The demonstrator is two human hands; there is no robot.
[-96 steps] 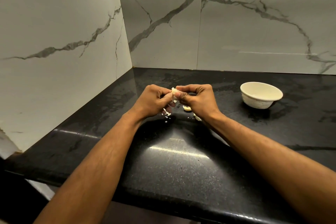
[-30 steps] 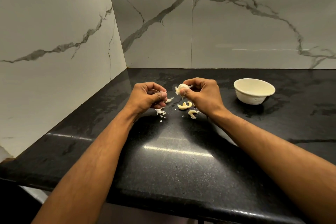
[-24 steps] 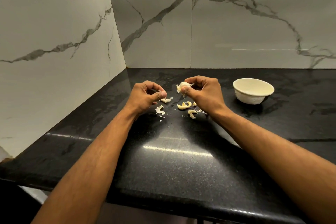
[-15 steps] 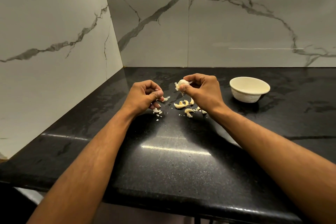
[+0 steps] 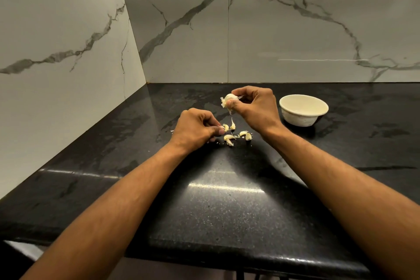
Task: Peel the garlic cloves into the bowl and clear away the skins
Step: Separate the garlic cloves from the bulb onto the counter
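**Garlic peeling: light, flaky, easy to lose**

Head view, the only one: right hand (image 5: pixel 254 107) pinches the garlic (image 5: pixel 229 99) in its fingertips, held up off the counter (image 5: pixel 227 207) at about 12 o'clock from the loose cloves (image 5: pixel 236 135). Left hand (image 5: pixel 195 130) is curled low, pinching what looks like a clove or a bit of skin; too small to tell. Bowl (image 5: pixel 303 109) sits at 3 o'clock of the right hand, near it. I'd guess this stuff weighs nothing: cloves firm and a bit slick, skins papery and brittle, so grab at the tips. The bowl's inside looks bare, but the near wall hides part of the bottom.
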